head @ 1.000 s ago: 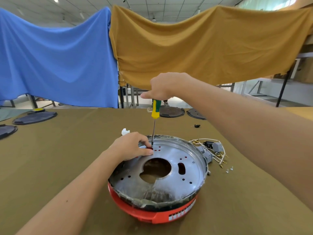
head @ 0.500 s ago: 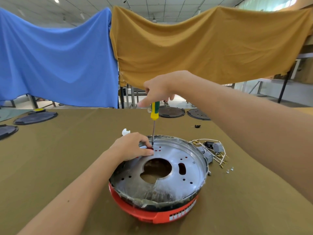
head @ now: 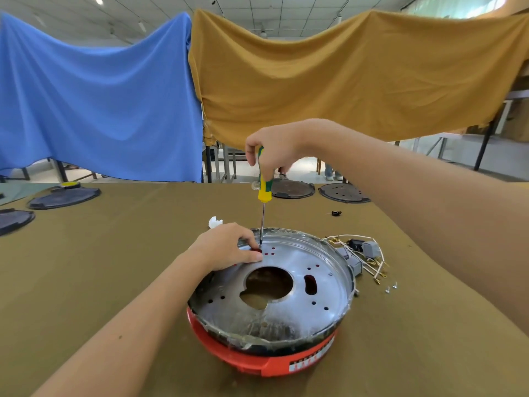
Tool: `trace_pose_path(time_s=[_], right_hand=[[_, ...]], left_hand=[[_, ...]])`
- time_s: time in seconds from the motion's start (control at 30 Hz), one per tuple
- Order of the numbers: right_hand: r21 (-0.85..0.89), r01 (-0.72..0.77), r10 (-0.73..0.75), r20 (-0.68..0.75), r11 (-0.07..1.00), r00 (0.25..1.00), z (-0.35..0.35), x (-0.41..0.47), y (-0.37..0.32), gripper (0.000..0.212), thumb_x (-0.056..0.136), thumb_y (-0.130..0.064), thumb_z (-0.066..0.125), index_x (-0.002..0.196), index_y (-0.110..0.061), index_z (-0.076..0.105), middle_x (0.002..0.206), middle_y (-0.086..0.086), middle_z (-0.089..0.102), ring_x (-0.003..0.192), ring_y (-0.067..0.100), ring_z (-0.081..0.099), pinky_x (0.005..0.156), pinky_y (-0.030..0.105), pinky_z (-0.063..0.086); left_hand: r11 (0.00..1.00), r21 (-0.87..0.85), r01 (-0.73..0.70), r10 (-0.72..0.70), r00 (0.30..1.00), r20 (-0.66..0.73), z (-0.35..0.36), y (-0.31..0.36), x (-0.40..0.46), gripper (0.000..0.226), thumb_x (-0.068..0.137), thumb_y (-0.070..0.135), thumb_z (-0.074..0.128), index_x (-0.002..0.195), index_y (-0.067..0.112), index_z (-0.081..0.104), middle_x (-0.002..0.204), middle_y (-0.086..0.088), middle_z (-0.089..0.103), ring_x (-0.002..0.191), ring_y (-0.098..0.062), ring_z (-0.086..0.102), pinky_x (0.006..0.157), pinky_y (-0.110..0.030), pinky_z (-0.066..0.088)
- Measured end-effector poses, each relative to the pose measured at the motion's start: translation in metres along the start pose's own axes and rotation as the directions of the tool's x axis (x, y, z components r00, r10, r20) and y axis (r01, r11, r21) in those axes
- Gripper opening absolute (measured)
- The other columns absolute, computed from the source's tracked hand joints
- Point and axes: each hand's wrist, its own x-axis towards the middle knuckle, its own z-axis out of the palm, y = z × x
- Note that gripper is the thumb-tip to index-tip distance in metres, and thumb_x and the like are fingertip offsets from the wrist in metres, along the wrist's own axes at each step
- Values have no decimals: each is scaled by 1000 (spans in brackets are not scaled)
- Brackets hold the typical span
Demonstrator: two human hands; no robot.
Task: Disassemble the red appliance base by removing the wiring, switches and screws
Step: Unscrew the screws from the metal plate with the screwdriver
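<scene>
The red appliance base (head: 266,363) sits in front of me on the olive cloth, a shiny metal plate (head: 312,308) with a large centre hole on top of it. My left hand (head: 226,247) rests on the plate's far left rim, fingers curled, fingertips at a small red hole beside the tool tip. My right hand (head: 274,149) grips the top of a yellow-and-green screwdriver (head: 264,190) held upright, its tip down at the plate's far rim. A bundle of removed white wires with grey switches (head: 362,257) lies right of the base, two loose screws (head: 391,287) near it.
A small white piece (head: 215,222) lies behind the base and a small black part (head: 336,213) further back. Dark round plates (head: 292,189) lie along the table's far edge and others (head: 64,197) at the far left. Blue and mustard cloths hang behind.
My right hand has turned on the screwdriver handle, the fingers shifting from a grip over the top to a pinch at its side. The left hand and the base have stayed still.
</scene>
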Motion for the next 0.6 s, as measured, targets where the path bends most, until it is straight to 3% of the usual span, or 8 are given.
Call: trace_pose_path(time_s=[0.07, 0.13, 0.2, 0.3, 0.37, 0.43, 0.53, 0.6], right_hand=[[-259, -144, 135, -51, 955, 989, 1, 0, -2, 38, 91, -52, 60, 96, -15, 56, 94, 6, 61, 76, 20, 62, 59, 32, 51], [-438, -190, 134, -155, 878, 979, 3, 4, -3, 54, 96, -64, 44, 77, -14, 53, 79, 4, 57, 66, 18, 55, 55, 32, 39], [-441, -111, 51, -146, 891, 988, 4, 8, -4, 49, 101, -53, 44, 79, -10, 54, 81, 3, 55, 66, 19, 49, 56, 31, 35], [-152, 70, -72, -7, 986, 997, -3, 6, -4, 16, 95, -21, 62, 109, -15, 56, 100, 6, 56, 78, 21, 51, 62, 29, 44], [38, 136, -138, 34, 990, 990, -5, 0, -5, 36, 85, 3, 66, 114, -17, 57, 102, 8, 55, 81, 21, 51, 66, 30, 47], [129, 133, -138, 28, 983, 990, -3, -2, -4, 42, 80, 9, 65, 113, -16, 57, 97, 7, 54, 78, 20, 51, 60, 25, 48], [-10, 13, -13, 12, 1000, 1000, -1, -1, -4, 32, 86, -27, 74, 109, -17, 55, 92, 0, 57, 74, 15, 58, 57, 25, 50], [-233, -124, 117, -43, 965, 992, -1, -1, -4, 50, 90, -62, 57, 92, -13, 55, 84, 2, 60, 68, 18, 61, 59, 31, 49]], left_hand=[[1000, 1, 7, -7, 1000, 6, 0, 0, 0, 28, 83, 57, 68, 101, 36, 71, 94, 30, 55, 89, 1, 53, 81, -30, 49], [1000, 10, 5, -5, 1000, 4, 0, 1, 0, 28, 83, 57, 68, 101, 36, 71, 94, 29, 56, 88, 1, 55, 81, -31, 50], [1000, 13, 4, -4, 1000, 1, -1, 1, -1, 28, 83, 57, 68, 102, 36, 71, 97, 26, 59, 92, -2, 58, 83, -33, 51], [1000, 13, -10, 10, 1000, -2, 0, 0, -2, 29, 83, 56, 67, 102, 35, 72, 97, 26, 59, 94, -2, 57, 84, -32, 50], [1000, 10, -7, 7, 1000, 1, -1, 0, -1, 29, 83, 56, 67, 102, 35, 72, 95, 27, 58, 91, 0, 56, 82, -31, 49], [1000, 4, -7, 7, 1000, 6, 0, 0, -1, 28, 83, 56, 67, 102, 36, 71, 94, 30, 57, 89, 4, 54, 81, -30, 48], [1000, 6, 4, -4, 1000, -6, 0, 0, -1, 28, 82, 57, 68, 101, 37, 71, 93, 30, 56, 88, 4, 53, 81, -30, 48], [1000, 21, 13, -13, 1000, -7, 0, 0, -1, 29, 82, 58, 68, 101, 37, 71, 93, 29, 56, 88, 1, 54, 80, -31, 50]])
